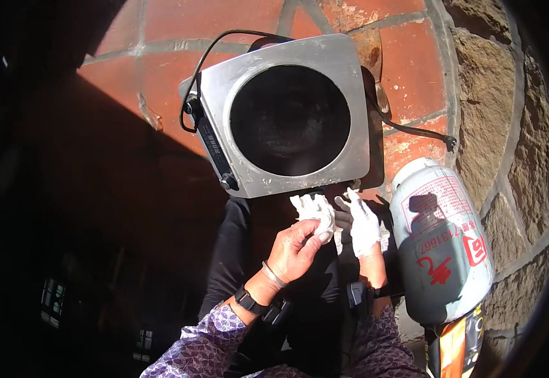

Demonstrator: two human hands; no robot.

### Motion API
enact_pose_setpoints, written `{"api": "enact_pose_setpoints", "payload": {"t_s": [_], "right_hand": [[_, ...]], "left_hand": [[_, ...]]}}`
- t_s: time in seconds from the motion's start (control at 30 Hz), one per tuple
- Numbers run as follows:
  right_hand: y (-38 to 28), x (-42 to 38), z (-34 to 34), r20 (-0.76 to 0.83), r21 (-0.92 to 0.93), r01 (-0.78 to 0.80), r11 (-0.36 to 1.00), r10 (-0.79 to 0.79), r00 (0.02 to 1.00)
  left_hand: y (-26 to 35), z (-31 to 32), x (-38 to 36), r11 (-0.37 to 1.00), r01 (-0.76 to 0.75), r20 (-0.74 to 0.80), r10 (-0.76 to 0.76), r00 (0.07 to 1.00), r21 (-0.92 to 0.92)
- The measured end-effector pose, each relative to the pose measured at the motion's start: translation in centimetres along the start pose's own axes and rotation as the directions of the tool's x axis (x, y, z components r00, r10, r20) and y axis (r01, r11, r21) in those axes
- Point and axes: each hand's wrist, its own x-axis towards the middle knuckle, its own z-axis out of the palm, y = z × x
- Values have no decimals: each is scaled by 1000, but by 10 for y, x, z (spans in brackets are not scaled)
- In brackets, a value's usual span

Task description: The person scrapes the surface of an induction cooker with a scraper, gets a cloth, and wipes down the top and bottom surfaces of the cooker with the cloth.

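My left hand (296, 251) is bare, with a bracelet at the wrist, and its thumb and fingers are closed on a crumpled white glove (315, 213). Beside it, my right hand (364, 228) wears a white glove, its fingers stretched out and pointing away from me. Just beyond both hands lies an electric hot plate (219, 94) with a silver metal body and a round black cooking surface. A control strip with two knobs runs along its left side.
A grey gas cylinder (441, 252) with red markings lies to my right. A black power cord (413, 131) with a plug stretches over the red tiled floor (406, 57). Rough stone wall (485, 94) borders the right side. Deep shadow covers the left.
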Motion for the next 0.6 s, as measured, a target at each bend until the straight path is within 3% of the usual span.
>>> {"api": "enact_pose_setpoints", "payload": {"t_s": [0.03,0.1,0.13,0.17,0.23,0.27,0.33,0.43,0.47,0.5,0.53,0.57,0.6], "right_hand": [[2,1,5,16,-11,-7,1000,7,1000],[12,2,7,218,-419,214,882,-131,967],[17,3,6,336,-573,341,746,-166,927],[21,4,5,454,-678,467,567,-176,873],[23,4,12,660,-731,669,135,-109,743],[22,2,20,662,-732,669,129,-99,743],[18,-4,40,513,-630,258,732,142,847],[1,7,49,602,-487,417,767,-51,797],[-16,25,53,706,-662,741,111,-241,666],[-38,52,58,853,-505,607,-614,-251,457],[-56,86,57,739,-637,394,-663,-381,555],[-92,74,118,407,-912,307,-271,-520,751],[-110,84,141,385,-905,123,-406,-664,641]], "left_hand": [[-4,3,-6,980,96,14,-96,995,-173],[-18,11,-13,874,196,23,-208,978,-445],[-18,11,-12,871,189,5,-209,978,-453],[-17,11,-10,886,157,-162,-249,955,-436],[-20,6,-6,921,123,-392,-275,878,-370],[-26,3,-6,917,123,-396,-280,875,-379],[-32,-3,-5,999,40,-383,-29,923,20],[-9,-8,-6,999,33,-438,-23,899,16],[-5,-11,-8,999,37,-461,-24,887,20],[-11,-13,-8,1000,17,-456,-13,890,5],[-12,-15,-10,1000,16,-462,-18,887,-9],[-12,-19,-10,1000,12,-453,-21,891,-22],[-12,-22,-11,999,6,-442,-21,897,-35]]}}
